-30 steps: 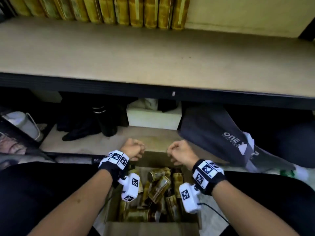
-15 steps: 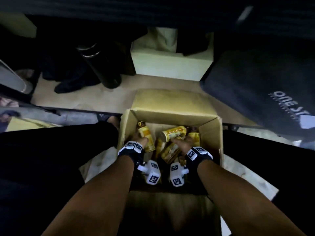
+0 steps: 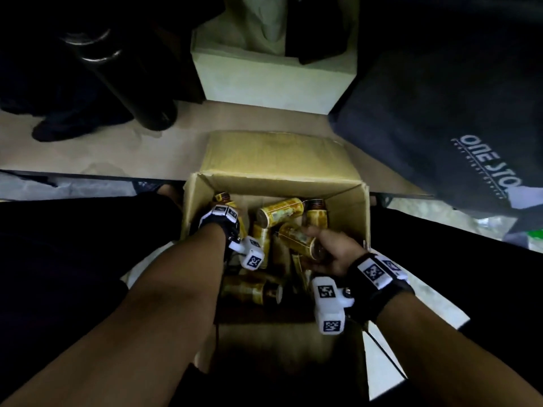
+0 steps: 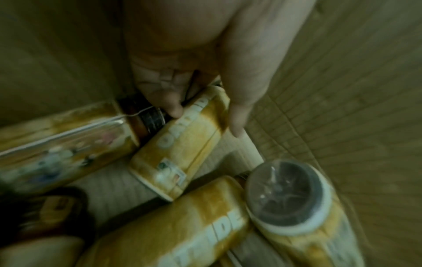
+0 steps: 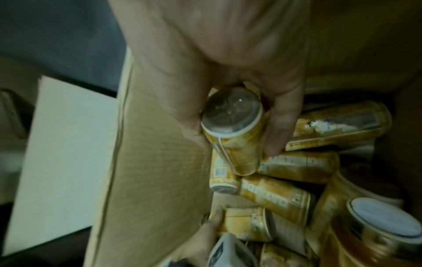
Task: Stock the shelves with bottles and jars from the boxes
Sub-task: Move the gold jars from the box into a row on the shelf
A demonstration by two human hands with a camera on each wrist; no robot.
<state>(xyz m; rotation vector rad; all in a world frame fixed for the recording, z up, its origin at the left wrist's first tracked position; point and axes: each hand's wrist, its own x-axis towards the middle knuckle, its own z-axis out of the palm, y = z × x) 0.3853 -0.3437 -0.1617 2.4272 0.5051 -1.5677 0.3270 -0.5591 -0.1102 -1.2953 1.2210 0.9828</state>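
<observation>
An open cardboard box sits between my knees with several yellow-labelled bottles lying jumbled inside. My left hand reaches deep into the far left corner and grips one bottle near its neck, finger and thumb on either side. In the head view the wrist band hides that hand. My right hand has its fingers curled round the base end of another bottle, tilted and lifted a little above the pile. The right wrist view shows this bottle's clear bottom facing the camera.
Beyond the box is a low shelf board. On it stand a pale box, a black flask and a dark bag with white lettering. My black-clad legs flank the box.
My view has tipped down from the upper shelf to the box. Both hands, loose fists above the box a second ago, have gone in; each now holds a bottle, the right one raised.
</observation>
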